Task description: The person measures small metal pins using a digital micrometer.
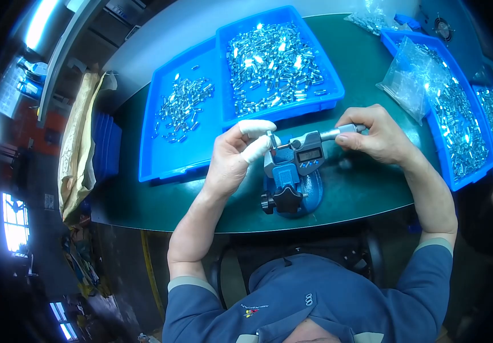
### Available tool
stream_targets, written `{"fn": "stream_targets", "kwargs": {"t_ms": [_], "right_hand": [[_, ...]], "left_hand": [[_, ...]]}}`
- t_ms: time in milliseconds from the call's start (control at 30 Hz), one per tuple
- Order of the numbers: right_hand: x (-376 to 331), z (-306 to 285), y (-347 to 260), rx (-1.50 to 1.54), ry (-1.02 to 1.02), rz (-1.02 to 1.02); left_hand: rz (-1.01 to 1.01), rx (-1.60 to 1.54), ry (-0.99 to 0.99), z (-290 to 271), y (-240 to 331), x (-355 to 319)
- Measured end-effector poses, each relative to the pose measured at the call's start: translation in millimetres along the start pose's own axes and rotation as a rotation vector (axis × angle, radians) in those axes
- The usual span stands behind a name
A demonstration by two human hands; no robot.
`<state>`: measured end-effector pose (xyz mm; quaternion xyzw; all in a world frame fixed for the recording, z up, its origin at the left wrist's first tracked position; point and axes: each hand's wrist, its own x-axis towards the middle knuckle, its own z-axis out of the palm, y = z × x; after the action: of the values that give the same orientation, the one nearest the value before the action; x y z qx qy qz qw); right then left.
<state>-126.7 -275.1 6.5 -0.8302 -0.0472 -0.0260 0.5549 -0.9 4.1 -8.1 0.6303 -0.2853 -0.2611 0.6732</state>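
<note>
A digital micrometer (310, 153) with a small display sits clamped in a blue stand (313, 194) near the table's front edge. White covers wrap the thumb and forefinger of my left hand (228, 160). Those two fingers are closed in a pinch on a small shiny metal cylinder (272, 139) at the micrometer's left end, by its measuring faces. Whether the faces touch the cylinder is too small to tell. My right hand (381, 136) grips the thimble at the micrometer's right end between thumb and curled fingers.
Beyond my left hand, a blue tray (163, 160) holds a loose cluster of metal cylinders. A fuller blue tray (334, 94) overlaps its right side. To the right are a clear plastic bag (405, 86) and another filled blue tray (455, 182). Brown paper sacking (78, 148) stands left.
</note>
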Motion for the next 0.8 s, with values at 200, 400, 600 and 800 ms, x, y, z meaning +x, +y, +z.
{"fn": "stream_targets", "kwargs": {"t_ms": [200, 400, 600, 800], "right_hand": [[0.6, -0.1, -2.1, -0.003, -0.006, 0.005], [-1.4, -1.2, -0.5, -0.029, 0.018, -0.028], [-1.4, -1.4, -0.3, 0.007, -0.005, -0.013], [-0.5, -2.0, -0.9, -0.035, -0.006, -0.025]], "left_hand": [[0.004, 0.021, 0.003, -1.9, -2.2, -0.6], [-0.022, 0.000, 0.008, 2.5, -1.2, -1.3], [-0.044, -0.025, 0.013, 2.5, -2.7, -2.7], [-0.022, -0.026, 0.010, 2.8, -2.5, -4.4]]}}
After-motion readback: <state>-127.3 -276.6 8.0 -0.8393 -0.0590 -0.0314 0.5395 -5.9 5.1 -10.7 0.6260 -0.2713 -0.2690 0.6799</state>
